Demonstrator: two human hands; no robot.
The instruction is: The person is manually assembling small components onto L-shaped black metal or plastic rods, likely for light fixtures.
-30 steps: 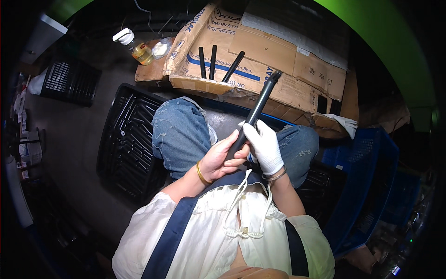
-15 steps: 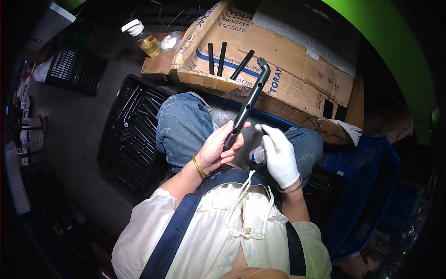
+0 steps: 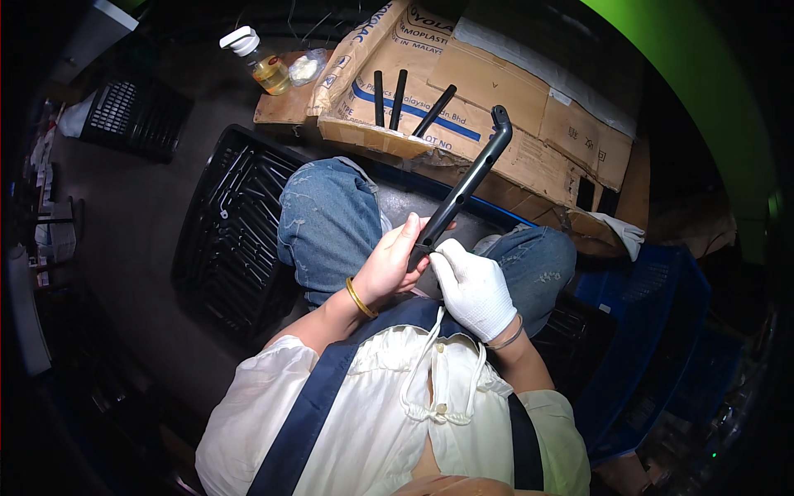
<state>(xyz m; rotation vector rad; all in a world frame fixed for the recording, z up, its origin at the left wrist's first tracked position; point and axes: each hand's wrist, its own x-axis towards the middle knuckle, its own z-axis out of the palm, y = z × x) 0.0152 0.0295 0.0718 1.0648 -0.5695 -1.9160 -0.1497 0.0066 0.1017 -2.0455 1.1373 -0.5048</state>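
Note:
A black metal tube [image 3: 465,190] with a bent, flattened top end and several holes slants up and away to the right. My bare left hand [image 3: 395,258] is wrapped around its lower end. My right hand [image 3: 473,285], in a white knit glove, pinches beside that same lower end, its thumb and fingertips pressed together at the tube's side. A small dark bit shows at these fingertips, too small to name. The very bottom of the tube is hidden by my hands.
Ahead, three black rods [image 3: 397,99] stand against a cardboard box [image 3: 529,112]. A black crate [image 3: 186,248] of similar tubes lies left of my knee. Blue crates [image 3: 645,298] stand at the right. A bottle [image 3: 269,73] of yellow liquid stands at the far left, with another black crate [image 3: 136,120] beyond.
My right hand has moved left and down onto the tube's lower end, its fingers closing into a pinch. The tube has tilted further to the right.

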